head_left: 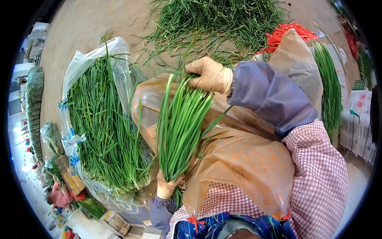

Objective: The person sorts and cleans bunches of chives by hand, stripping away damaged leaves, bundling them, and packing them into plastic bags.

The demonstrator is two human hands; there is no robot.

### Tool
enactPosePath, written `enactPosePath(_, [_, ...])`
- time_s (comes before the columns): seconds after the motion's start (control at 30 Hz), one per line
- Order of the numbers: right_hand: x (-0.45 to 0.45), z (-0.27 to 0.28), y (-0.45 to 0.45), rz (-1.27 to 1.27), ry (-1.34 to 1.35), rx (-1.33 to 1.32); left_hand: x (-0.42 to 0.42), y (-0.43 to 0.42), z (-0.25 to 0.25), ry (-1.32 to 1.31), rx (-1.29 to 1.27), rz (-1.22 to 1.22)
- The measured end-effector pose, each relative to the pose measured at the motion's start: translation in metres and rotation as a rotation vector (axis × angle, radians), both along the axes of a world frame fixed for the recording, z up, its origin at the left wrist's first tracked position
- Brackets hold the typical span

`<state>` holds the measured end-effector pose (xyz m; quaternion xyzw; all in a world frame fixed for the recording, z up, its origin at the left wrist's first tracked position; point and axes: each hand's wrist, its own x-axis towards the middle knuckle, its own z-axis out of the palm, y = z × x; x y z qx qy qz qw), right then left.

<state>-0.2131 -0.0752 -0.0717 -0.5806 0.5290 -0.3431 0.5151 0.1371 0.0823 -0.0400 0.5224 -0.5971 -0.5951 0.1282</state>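
A bunch of long green stalks [185, 119] lies over the brown plastic apron [242, 159], its pale cut ends pointing up. My left hand [168, 185], in a tan glove, is wrapped round the bunch near its lower, leafy end. At the top, my right hand [209, 75], also gloved, is closed beside the cut ends, with some thin green strands at its fingertips. Left of the bunch, a large heap of the same greens [105, 123] fills an open clear plastic bag [121, 49].
Loose greens [219, 24] are piled on the floor ahead. Red ties [288, 35] lie at the upper right, near an upright bundle of stalks [328, 87]. White boxes [360, 119] stand far right. Another person [60, 195] is at the lower left.
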Motion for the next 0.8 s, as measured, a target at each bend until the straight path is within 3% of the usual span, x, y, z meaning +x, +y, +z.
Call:
enactPosePath(0.03, [-0.006,-0.017,-0.004,-0.03,0.114,-0.193,0.009,0.004,-0.016,0.02,-0.116,-0.046])
enactPosePath(0.07, [-0.018,-0.029,-0.011,-0.17,0.053,-0.334,0.018,0.008,-0.032,0.038,-0.234,-0.087])
enactPosePath(0.1, [-0.029,-0.042,-0.019,-0.306,0.009,-0.482,0.016,0.008,-0.026,0.108,0.005,0.029])
enactPosePath(0.13, [-0.054,-0.035,-0.03,-0.36,0.094,-0.433,0.011,0.007,-0.014,0.175,0.244,0.143])
enactPosePath(0.17, [-0.07,-0.004,-0.027,-0.548,-0.017,-0.064,0.007,0.008,-0.012,0.246,0.332,0.205])
enactPosePath(0.2, [-0.096,-0.005,-0.028,-0.509,0.06,0.093,0.002,0.01,-0.01,0.314,0.42,0.272])
enactPosePath(0.23, [-0.111,-0.005,-0.023,-0.357,0.551,-0.153,-0.002,0.012,-0.007,0.379,0.505,0.342])
enactPosePath(0.3, [-0.109,-0.007,0.01,-0.219,0.973,-0.487,0.009,0.014,-0.022,0.46,0.562,0.29])
enactPosePath(0.37, [-0.092,0.019,0.034,-0.008,0.485,-0.399,0.015,0.016,-0.037,0.596,0.58,0.232])
enactPosePath(0.43, [-0.076,0.042,0.059,0.38,0.32,-0.187,0.014,0.02,-0.038,0.735,0.633,0.222])
enactPosePath(0.5, [-0.044,0.058,0.075,0.637,0.381,-0.222,0.007,0.017,-0.033,0.864,0.771,0.248])
enactPosePath(0.57, [-0.017,0.027,0.1,0.485,0.45,-0.304,0.0,0.015,-0.03,0.969,0.899,0.275])
enactPosePath(0.63, [-0.011,0.002,0.107,0.425,0.686,-0.394,-0.001,0.017,-0.03,1.012,0.925,0.287])
enactPosePath(0.7, [-0.022,0.035,0.09,0.504,0.848,-0.217,0.001,0.021,-0.033,1.03,0.905,0.296])
enactPosePath(0.77, [-0.062,0.023,0.073,0.361,0.84,-0.404,0.002,0.024,-0.035,1.037,0.887,0.296])
enactPosePath(0.8, [-0.091,0.003,0.052,0.281,1.049,-0.244,0.004,0.025,-0.035,1.043,0.882,0.291])
